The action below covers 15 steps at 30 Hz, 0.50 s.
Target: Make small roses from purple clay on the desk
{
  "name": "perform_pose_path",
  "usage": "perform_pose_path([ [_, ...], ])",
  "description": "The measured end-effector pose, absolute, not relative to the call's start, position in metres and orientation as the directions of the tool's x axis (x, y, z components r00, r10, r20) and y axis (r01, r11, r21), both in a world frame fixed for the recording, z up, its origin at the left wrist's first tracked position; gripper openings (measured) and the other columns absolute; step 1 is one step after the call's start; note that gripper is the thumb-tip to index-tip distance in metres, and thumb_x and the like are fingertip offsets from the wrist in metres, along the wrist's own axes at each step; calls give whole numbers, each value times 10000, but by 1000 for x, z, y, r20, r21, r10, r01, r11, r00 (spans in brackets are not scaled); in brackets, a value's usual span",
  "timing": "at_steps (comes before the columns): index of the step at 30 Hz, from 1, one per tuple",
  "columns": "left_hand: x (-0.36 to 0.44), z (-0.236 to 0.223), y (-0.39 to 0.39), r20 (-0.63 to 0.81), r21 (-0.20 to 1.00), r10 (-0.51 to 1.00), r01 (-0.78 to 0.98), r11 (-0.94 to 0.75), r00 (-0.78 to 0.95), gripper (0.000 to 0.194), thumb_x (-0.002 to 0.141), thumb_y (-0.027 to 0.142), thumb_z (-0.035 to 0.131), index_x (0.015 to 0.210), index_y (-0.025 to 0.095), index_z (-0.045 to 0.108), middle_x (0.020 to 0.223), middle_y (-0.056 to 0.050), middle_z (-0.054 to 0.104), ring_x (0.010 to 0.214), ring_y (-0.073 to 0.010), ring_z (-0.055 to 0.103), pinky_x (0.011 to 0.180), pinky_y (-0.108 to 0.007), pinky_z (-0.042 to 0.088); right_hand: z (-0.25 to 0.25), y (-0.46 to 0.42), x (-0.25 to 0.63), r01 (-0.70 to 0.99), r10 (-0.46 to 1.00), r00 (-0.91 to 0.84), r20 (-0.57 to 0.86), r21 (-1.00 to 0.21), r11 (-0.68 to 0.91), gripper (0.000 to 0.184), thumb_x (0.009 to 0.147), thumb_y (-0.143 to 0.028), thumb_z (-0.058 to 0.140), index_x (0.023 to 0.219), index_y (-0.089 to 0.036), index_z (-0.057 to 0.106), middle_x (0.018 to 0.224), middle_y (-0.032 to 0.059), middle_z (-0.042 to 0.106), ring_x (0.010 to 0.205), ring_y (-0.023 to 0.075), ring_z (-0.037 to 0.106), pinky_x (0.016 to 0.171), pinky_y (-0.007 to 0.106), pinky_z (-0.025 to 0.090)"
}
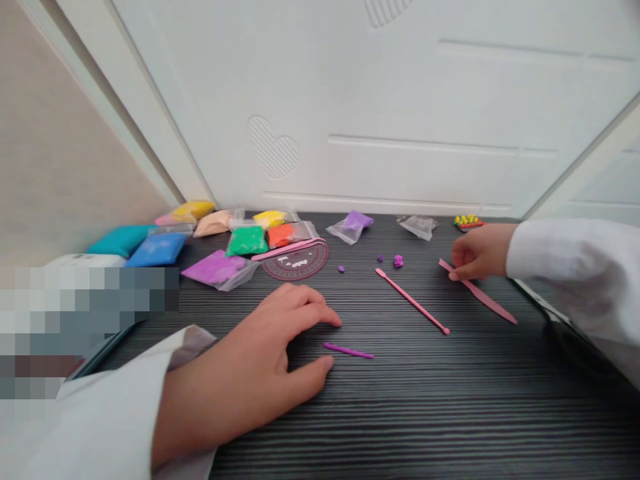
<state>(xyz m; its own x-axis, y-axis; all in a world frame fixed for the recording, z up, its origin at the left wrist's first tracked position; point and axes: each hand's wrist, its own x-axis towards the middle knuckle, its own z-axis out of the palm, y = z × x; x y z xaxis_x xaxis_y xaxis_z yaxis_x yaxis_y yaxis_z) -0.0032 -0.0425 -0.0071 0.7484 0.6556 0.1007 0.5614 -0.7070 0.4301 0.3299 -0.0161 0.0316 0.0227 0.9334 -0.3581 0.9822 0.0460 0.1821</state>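
My left hand (270,353) rests on the dark table, its thumb and fingers spread, beside a thin purple clay strip (349,351). Nothing is in that hand. At the right, my right hand (477,253) pinches a pink plastic clay knife (487,300) near one end, and the blade points toward the lower right. Between the hands lies a pink modelling stick (413,300). Behind it sit a small purple clay flower (398,261), a tiny dark purple bit (380,258) and a purple clay oval (341,269).
Several bags of coloured clay, among them a green one (247,241) and a purple one (215,269), lie at the back left near a patterned round mat (295,261). Scissors (545,307) lie partly under my right sleeve. A white panel (350,100) stands behind the table (400,420).
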Motion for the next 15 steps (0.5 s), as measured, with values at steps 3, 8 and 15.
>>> perform_pose_path([
  [3,-3,-7,-42,116,424,652,556,-715,749,207,801,258,524,1006,290,528,1105,18,503,1070,-173,447,948,-318,371,26,-15,332,986,891,18,-453,154,59,228,861,-340,529,793,-132,593,638,-33,595,584,101,574,605,273,480],
  [8,0,-6,-39,115,449,665,559,-697,738,97,814,245,501,899,245,548,985,3,543,970,-170,476,893,-320,400,30,-15,326,975,863,17,-505,199,97,218,861,-337,535,855,-128,595,765,-9,602,688,123,584,656,301,494],
  [15,1,-3,-38,113,485,657,536,-691,745,106,828,230,480,794,214,579,911,0,572,886,-149,511,834,-285,420,30,-17,319,967,928,9,-373,239,87,206,843,-335,548,790,-138,575,741,-10,578,689,123,557,671,311,467],
])
